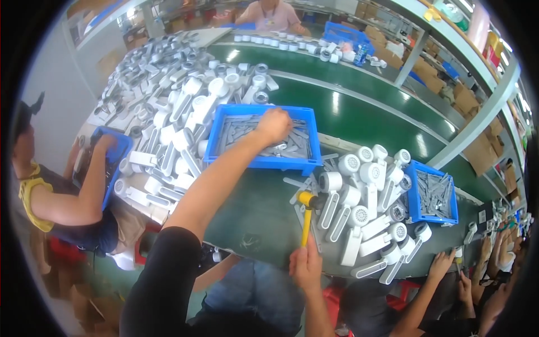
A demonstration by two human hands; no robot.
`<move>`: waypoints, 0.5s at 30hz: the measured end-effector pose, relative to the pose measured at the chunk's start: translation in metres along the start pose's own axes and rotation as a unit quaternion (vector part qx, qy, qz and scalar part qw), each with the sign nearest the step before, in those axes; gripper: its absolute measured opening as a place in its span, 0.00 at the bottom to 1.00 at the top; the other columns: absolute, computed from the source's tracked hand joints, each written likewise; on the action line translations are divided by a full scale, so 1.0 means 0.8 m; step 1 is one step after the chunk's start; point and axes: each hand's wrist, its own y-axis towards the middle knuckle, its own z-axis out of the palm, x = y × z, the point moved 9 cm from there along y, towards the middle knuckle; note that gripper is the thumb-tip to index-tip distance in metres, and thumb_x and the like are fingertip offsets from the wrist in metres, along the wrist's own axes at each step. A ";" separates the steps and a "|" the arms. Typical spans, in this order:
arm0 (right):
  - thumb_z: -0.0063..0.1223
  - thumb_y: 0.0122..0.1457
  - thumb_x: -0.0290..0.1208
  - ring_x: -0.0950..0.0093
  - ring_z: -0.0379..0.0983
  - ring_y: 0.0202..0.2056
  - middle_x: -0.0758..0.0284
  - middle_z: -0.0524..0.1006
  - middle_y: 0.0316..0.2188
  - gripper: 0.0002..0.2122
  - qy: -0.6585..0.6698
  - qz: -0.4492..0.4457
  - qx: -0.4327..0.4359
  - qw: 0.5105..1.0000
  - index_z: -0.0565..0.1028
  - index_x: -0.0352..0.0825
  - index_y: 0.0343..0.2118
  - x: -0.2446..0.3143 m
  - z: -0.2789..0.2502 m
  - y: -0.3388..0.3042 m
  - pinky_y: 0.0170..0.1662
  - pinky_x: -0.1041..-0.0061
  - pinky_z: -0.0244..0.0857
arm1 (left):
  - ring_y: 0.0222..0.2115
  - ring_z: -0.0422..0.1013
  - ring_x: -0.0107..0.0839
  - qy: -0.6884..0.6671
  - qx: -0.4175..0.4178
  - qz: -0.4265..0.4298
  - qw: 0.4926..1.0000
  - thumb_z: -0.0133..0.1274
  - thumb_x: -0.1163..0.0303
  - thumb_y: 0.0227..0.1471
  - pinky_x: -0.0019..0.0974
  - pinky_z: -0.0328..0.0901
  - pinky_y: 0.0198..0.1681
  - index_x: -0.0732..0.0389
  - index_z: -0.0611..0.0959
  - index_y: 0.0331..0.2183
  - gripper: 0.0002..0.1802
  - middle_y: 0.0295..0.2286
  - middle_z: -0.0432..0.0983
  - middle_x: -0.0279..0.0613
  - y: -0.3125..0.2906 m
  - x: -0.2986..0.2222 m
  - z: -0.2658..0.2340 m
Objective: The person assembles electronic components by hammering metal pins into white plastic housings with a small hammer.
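Note:
My left hand (275,125) reaches into a blue plastic bin (231,162) of thin grey plastic strips (238,130). Its fingers are curled down among the strips, and what they grip is hidden. In my right hand (306,266) is a small mallet (306,224), held upright by its yellow handle, with a yellow and black head. Several white handheld fan bodies (353,238) with round grilled heads are heaped right of the mallet. Loose grey strips (297,182) lie on the green table beside the bin.
A large heap of white fan parts (168,101) covers the left of the table. A second blue bin (414,194) of strips stands to the right. One co-worker (73,191) sits at left, another (275,16) is across the green conveyor (359,112), and others work at right.

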 end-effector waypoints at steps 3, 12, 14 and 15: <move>0.45 0.73 0.30 0.82 0.69 0.15 0.71 0.73 0.16 0.26 0.035 0.013 -0.019 0.999 0.60 0.30 0.71 0.013 -0.003 0.001 0.21 0.80 0.64 | 0.43 0.77 0.46 0.062 -0.142 0.011 0.988 0.58 0.66 0.57 0.48 0.70 0.51 0.57 0.91 0.34 0.09 0.36 0.84 0.42 -0.013 0.009 -0.033; 0.56 0.67 0.22 0.84 0.63 0.13 0.75 0.68 0.19 0.20 0.307 0.072 -0.196 0.929 0.71 0.28 0.61 -0.005 -0.025 -0.011 0.15 0.80 0.58 | 0.27 0.80 0.24 -0.508 0.193 -0.073 0.836 0.48 0.75 0.68 0.30 0.75 0.29 0.64 0.76 0.45 0.06 0.31 0.84 0.41 -0.242 -0.156 -0.094; 0.59 0.67 0.24 0.83 0.65 0.14 0.69 0.74 0.29 0.18 0.347 0.087 -0.186 0.915 0.72 0.28 0.58 0.006 0.000 -0.018 0.15 0.80 0.59 | 0.31 0.83 0.28 -0.571 0.234 -0.114 0.778 0.48 0.71 0.70 0.33 0.78 0.30 0.62 0.71 0.46 0.07 0.31 0.84 0.42 -0.309 -0.192 -0.051; 0.59 0.67 0.24 0.83 0.66 0.14 0.67 0.75 0.35 0.18 0.349 0.094 -0.166 0.917 0.72 0.28 0.58 0.004 0.008 -0.020 0.15 0.80 0.59 | 0.30 0.82 0.28 -0.577 0.242 -0.113 0.772 0.50 0.69 0.71 0.33 0.77 0.30 0.63 0.71 0.45 0.08 0.29 0.83 0.42 -0.324 -0.216 -0.052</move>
